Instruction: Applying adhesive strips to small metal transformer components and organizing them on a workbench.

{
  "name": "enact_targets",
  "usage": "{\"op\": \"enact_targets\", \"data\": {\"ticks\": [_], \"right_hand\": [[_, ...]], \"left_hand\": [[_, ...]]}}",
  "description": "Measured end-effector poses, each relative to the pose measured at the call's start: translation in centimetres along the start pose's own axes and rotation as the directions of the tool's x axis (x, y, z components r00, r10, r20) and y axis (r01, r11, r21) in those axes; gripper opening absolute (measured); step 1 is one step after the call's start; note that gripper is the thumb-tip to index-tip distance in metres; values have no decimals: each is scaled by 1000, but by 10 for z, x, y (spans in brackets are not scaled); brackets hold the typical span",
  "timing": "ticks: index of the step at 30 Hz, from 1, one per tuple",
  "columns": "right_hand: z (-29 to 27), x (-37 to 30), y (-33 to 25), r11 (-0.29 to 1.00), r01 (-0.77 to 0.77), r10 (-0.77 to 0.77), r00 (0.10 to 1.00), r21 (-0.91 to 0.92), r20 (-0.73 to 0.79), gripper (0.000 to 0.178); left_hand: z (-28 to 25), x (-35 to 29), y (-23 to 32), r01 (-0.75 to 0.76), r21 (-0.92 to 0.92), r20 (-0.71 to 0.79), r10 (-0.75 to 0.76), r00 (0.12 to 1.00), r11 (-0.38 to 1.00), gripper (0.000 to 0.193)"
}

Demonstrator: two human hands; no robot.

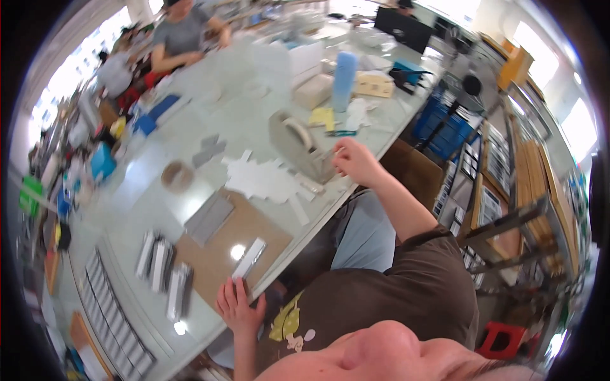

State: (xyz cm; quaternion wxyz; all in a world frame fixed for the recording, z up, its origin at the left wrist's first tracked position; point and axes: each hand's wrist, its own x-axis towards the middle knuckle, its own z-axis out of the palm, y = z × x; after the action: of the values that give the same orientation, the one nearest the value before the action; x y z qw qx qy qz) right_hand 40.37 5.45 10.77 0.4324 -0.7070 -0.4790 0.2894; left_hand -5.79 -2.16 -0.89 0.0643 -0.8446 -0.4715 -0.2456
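My left hand (240, 308) rests at the near table edge with its fingers spread. Its fingertips are at the lower end of a slim silver-and-white packet (250, 257), which lies on a brown board (206, 267). Out to the right, my right hand (356, 160) is raised beside the front end of a grey tape dispenser (295, 149) with a pale roll in it. The right fingers are curled together at the tips; whatever may be between them is too small to make out. A flat grey rectangular piece (210, 219) sits on the board's far part.
Several silver-wrapped bundles (179, 292) lie left of the board. Beyond it are a pile of white paper pieces (260, 181) and a brown tape roll (176, 176). A blue bottle (344, 82) stands farther back. Across the table a person (184, 38) works.
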Motion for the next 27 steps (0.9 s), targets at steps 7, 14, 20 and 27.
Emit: {"op": "enact_targets", "data": {"ticks": [7,14,20,27], "right_hand": [[-14,-4,93,1000,5,-8,992,-25,-128,11],[125,-91,36,617,-584,109,727,528,678,6],[206,-126,10,484,-794,-4,418,368,908,41],[221,-135,1,462,-845,31,318,269,948,49]], "left_hand": [[1,21,1,41,-220,-88,-62,994,975,60],[-3,19,-1,68,-214,-111,-93,989,975,57],[-3,13,-3,57,-223,-82,-77,994,973,59],[-1,9,2,70,-252,-88,-95,992,965,55]]}}
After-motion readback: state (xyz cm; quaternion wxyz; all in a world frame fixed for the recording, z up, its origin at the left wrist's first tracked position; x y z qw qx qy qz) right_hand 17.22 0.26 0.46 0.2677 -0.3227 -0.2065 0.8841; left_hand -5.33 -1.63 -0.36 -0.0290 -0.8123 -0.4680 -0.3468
